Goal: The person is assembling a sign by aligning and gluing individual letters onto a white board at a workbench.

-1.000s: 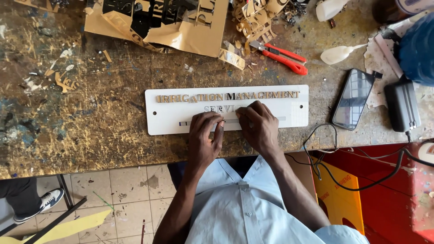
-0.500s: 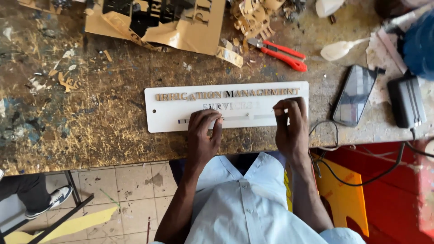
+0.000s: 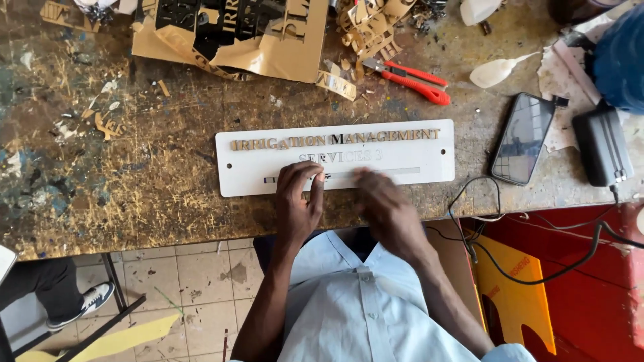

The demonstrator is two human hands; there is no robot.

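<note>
White sign plate [image 3: 429,167] lay flat at centre frame on the worn, paint-flecked counter [image 3: 134,194], long side running left to right, near the front edge.

Top row of the plate carried a full line of small raised letters [image 3: 335,139], most of them gold-brown, one darker letter near the middle. By the look of it that row was done.

Second row [image 3: 342,156] showed only pale grey marks, more like guide outlines or unfinished letters than gold ones; judged not yet filled. A third, lower line read as a grey strip, partly hidden under the hands; could not tell its state.

Left hand [image 3: 298,201] rested on the plate's lower edge, fingers pressed down flat on the lower line, grasping nothing as far as visible.

Right hand [image 3: 379,201] was blurred, hovering over or brushing the plate just right of the left hand; could not tell whether it was pinching a letter or empty.

Judgement: roughly a third along, one row set, two rows left.

Around it: torn brown backing sheet with black cut-outs [image 3: 235,33] at upper centre, loose scrap letters [image 3: 369,23] beside it, red-handled pliers [image 3: 412,77] above the plate, dark phone [image 3: 523,137] to the right, black power pack [image 3: 600,147] further right with a cable trailing off the counter edge
</note>
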